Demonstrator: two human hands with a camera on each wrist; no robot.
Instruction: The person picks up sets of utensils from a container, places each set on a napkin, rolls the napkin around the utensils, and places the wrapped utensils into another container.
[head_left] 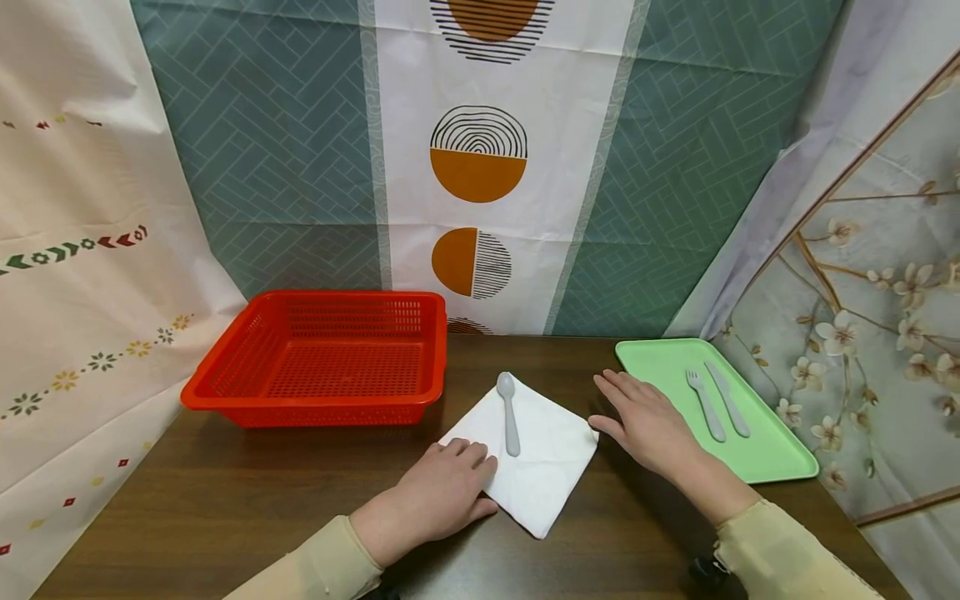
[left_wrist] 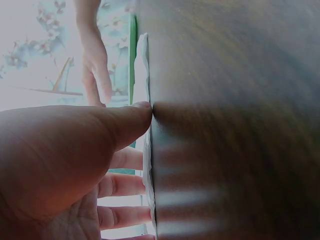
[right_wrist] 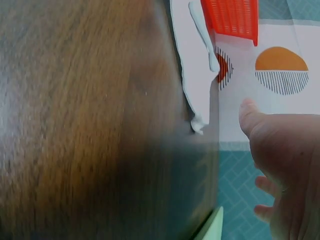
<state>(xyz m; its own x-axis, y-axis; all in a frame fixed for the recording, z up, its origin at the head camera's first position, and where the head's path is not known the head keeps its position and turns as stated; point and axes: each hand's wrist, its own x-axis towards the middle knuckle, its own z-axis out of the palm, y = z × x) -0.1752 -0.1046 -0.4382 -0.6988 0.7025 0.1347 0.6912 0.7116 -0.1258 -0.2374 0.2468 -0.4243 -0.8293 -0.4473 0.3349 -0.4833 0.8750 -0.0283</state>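
A white napkin (head_left: pixel 551 454) lies flat on the dark wooden table, turned like a diamond. On its left half rests a grey spoon (head_left: pixel 510 414), bowl toward the back. My left hand (head_left: pixel 441 490) rests at the napkin's left edge, fingertips on the cloth and thumb by its lower edge. In the left wrist view, those fingers (left_wrist: pixel 125 186) reach down to the napkin's side. My right hand (head_left: pixel 651 422) hovers with fingers extended just past the napkin's right corner, between it and a green tray (head_left: pixel 772 462). The right wrist view has its thumb (right_wrist: pixel 250 112) above the table, holding nothing.
A red plastic basket (head_left: pixel 330 412) stands at the back left. On the green tray at right lie a grey fork (head_left: pixel 705 406) and a grey knife (head_left: pixel 729 400). Patterned cloth hangs behind the table (head_left: pixel 247 500) and along both sides.
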